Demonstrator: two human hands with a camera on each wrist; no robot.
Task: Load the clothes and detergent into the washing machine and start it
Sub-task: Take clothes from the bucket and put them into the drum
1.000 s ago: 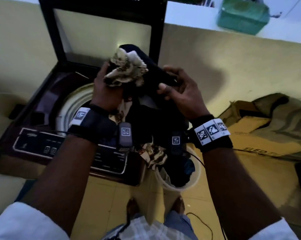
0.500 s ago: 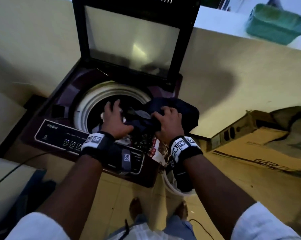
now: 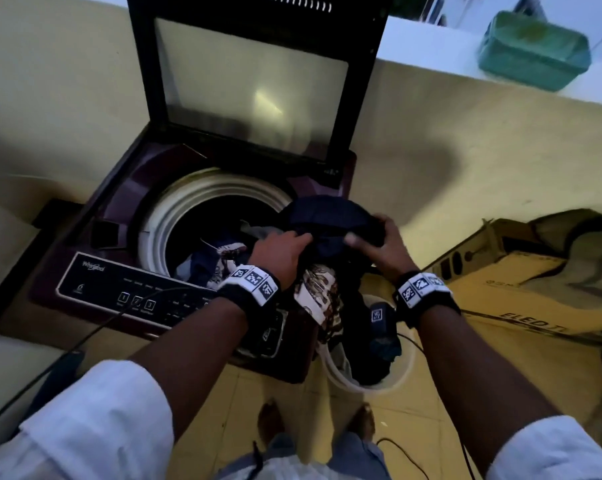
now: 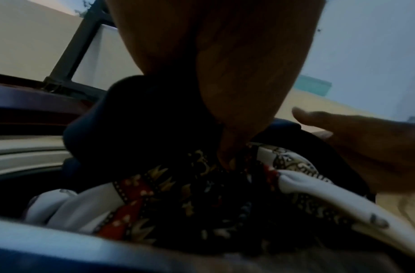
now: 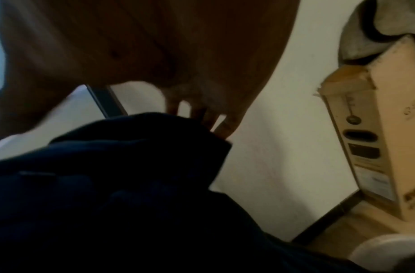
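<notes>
The washing machine stands with its lid raised; the panel reads "Whirlpool", its smaller labels too blurred to read. Right of it a cardboard box shows "ELED", the rest cut off. A white bucket by the feet holds dark cloth, its bottom hidden. Clothes fill the drum, a patterned piece trailing over the rim. The left hand and right hand both grip a dark blue garment at the drum's right edge.

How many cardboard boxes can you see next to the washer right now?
1: a cardboard box lies on the floor right of the washing machine, partly under a blanket. Others may be hidden.
</notes>
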